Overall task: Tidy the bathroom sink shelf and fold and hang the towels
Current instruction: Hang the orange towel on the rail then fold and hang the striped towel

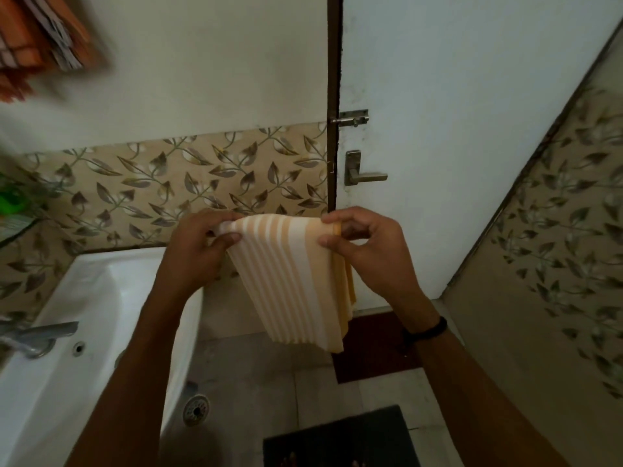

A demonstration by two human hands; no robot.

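- Blurred orange towels (40, 38) are hanging high on the far left wall, well apart from both hands. If that is the hanging spot, it is lying up and to the left of the held cloth.
- The sink (101, 298) is sitting low on the left, with the left forearm passing above its right rim.
- The left hand (199, 254) is pinching the top left corner of the striped towel (296, 284). Its fingers (229, 238) are closing narrowly on the cloth, thumb on the near face.
- The towel is hanging folded in the air between the two hands, in front of the door (455, 112) and touching nothing else. Its top edge is running level from hand to hand, and its long axis is dropping downward, leaning slightly right.
- The right hand (367, 254) is pinching the top right corner between thumb and forefinger, the other fingers curling loosely behind.
- Both hands are holding equally. The left one is standing nearer the orange towels, so it would probably lead a move that way.
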